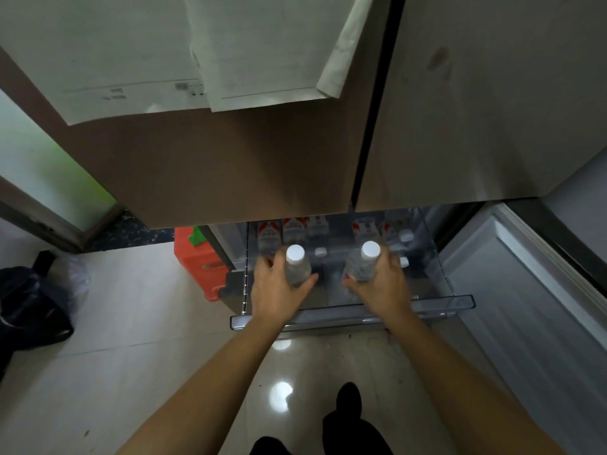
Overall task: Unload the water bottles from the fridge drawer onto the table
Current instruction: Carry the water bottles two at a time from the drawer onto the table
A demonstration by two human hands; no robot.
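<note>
Over the pulled-out clear plastic fridge drawer, the left hand and right hand each wrap a white-capped clear water bottle mid-body — likely full, heavy, perhaps slick; more red-labelled bottles stand beyond the fingers.

A home kitchen: a tall fridge with papers stuck on, glossy tiled floor.

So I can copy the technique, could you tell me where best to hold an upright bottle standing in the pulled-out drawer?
Grip the shoulder just below the white cap, coming from above. The bottles stand upright in the clear drawer, so only their tops are free. The left hand and right hand each wrap a bottle this way.
</note>
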